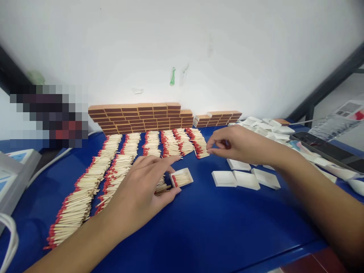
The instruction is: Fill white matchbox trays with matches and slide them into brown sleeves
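Observation:
A small white matchbox tray with a layer of red-headed matches in it rests on the blue table. My left hand curves around its left side, thumb at the near edge and a finger at the far left corner. At the right end of the match rows is my right hand, thumb and forefinger pinched together beside the ends of some matches. Whatever may be between those fingertips is too small to make out. Long rows of loose matches run across the table, partly hidden under my left forearm.
Stacked brown matchboxes form a wall at the back, with a lower stack to its right. White trays lie near my right forearm, more pile up behind. A dark phone is at the right, a white cable at the left.

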The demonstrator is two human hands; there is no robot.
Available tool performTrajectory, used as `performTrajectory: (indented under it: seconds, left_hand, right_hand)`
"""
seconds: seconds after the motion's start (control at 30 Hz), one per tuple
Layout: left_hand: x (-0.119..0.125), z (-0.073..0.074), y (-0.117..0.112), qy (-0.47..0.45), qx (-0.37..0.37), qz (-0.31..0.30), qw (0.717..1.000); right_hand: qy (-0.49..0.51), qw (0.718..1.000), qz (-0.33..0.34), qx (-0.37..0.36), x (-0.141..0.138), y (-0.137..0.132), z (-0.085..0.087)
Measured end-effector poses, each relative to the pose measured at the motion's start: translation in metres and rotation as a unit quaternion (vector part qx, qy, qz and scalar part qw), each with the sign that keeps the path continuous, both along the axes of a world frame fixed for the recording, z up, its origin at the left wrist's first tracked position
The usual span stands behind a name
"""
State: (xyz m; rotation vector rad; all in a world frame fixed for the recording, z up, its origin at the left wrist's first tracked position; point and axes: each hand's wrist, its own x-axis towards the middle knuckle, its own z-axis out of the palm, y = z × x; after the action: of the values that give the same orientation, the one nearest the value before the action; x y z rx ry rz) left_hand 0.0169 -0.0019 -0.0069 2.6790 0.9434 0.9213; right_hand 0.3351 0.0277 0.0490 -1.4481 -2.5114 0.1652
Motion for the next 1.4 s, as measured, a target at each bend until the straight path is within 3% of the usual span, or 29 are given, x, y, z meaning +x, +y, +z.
performTrajectory:
  seconds: [0.17, 0.77, 1.03, 1.23, 1.4]
  left_hand:
    - [0.000, 0.000, 0.001, 0.004, -0.001, 0.003, 1.000]
    - [0.000, 0.001, 0.000, 0.007, 0.005, -0.005, 1.000]
    - [0.000, 0.001, 0.000, 0.008, 0.003, -0.007, 1.000]
    - [0.000, 0.002, -0.001, 0.009, -0.001, -0.002, 1.000]
    - [0.002, 0.001, 0.000, 0.007, 0.010, -0.005, 1.000]
  right_hand:
    - [-0.003, 0.996, 0.023, -0.086, 0.004, 0.010, -0.014]
    - [0.015, 0.995, 0.031, -0.089, -0.002, 0.009, -0.017]
    - [0.001, 0.993, -0.001, -0.122, 0.000, 0.010, -0.018]
    - [0.060, 0.994, 0.045, -0.076, -0.027, -0.009, -0.012]
    - [0.089, 0.991, 0.095, -0.043, -0.066, -0.035, -0.019]
